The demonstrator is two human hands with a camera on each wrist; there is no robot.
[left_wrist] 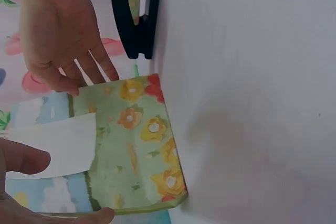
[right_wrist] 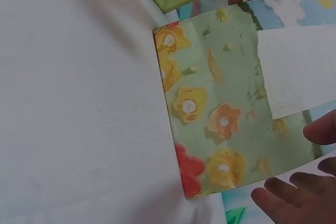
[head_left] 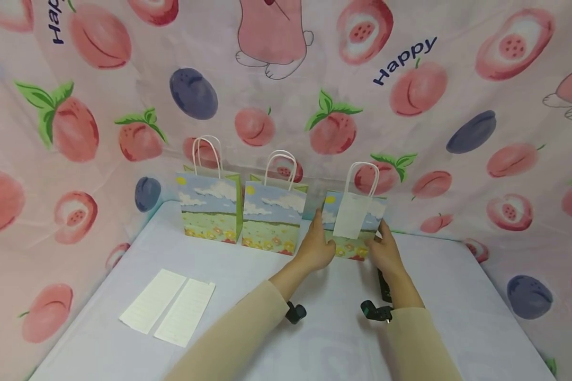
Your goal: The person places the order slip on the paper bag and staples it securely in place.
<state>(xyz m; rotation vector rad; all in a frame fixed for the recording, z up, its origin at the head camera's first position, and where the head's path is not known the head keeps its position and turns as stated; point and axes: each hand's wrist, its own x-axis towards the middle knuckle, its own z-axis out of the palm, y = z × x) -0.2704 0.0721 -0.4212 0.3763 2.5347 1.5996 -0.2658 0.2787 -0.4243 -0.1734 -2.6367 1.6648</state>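
"What lies furthest left on the worktop (head_left: pixel 438 280)?"

"Two white paper slips (head_left: pixel 153 301), side by side and flat, a narrow gap between them."

"And the containers?"

"Behind the slips, the left gift bag (head_left: pixel 208 203) stands upright, white-handled, its sky-and-meadow print facing forward. The middle gift bag (head_left: pixel 273 214) stands just beside it with the same print. The insides don't show, so I can't tell what either holds."

"Next along?"

"The left hand (head_left: pixel 314 246), at the near side of the right gift bag (head_left: pixel 350 247); its fingers are straight, the thumb apart from them. That bag stands upright near the worktop's back edge, contents hidden too. A white paper strip (head_left: pixel 354 216) covers part of its front."

"And beyond?"

"The right hand (head_left: pixel 386 251), at the bag's right edge, fingers extended and spread. A black stapler (left_wrist: pixel 139 43) sits close to it."
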